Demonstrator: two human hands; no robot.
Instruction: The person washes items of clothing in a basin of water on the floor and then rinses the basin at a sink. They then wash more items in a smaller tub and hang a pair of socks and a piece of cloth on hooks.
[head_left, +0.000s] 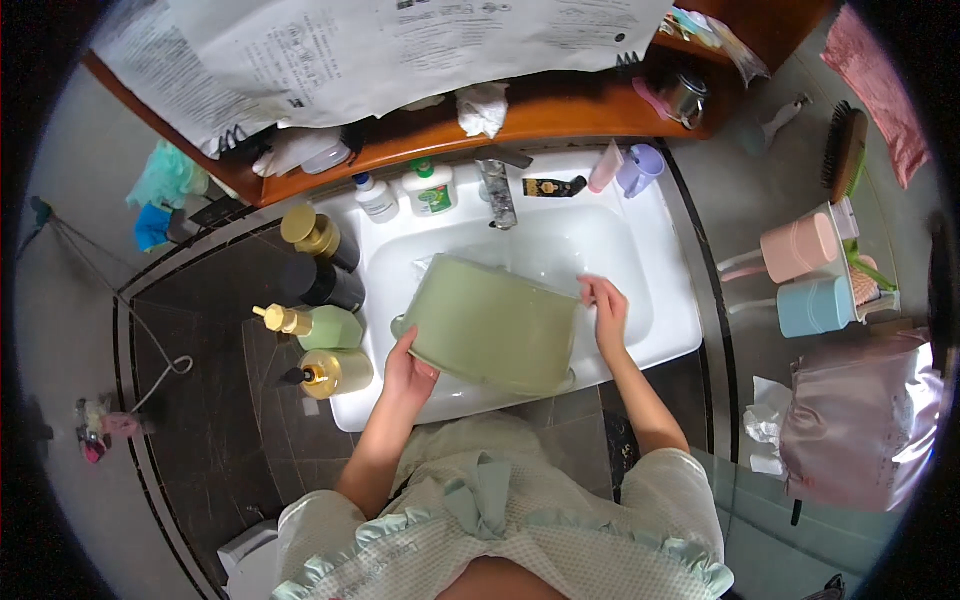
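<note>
Green container (490,325): we noted it over the basin of the white sink (672,290), with the faucet (497,197) at its 12 o'clock. Left hand (403,373), at the container's 8 o'clock: we saw it grasping that corner. Right hand (608,315), near 3 o'clock: we saw it touching the container's edge but could not tell whether it pinched there. Around the container we recorded a green-capped bottle (432,188) at 11, a purple cup (642,172) between 1 and 2, and a pale-green pump bottle (335,328) at 9.
</note>
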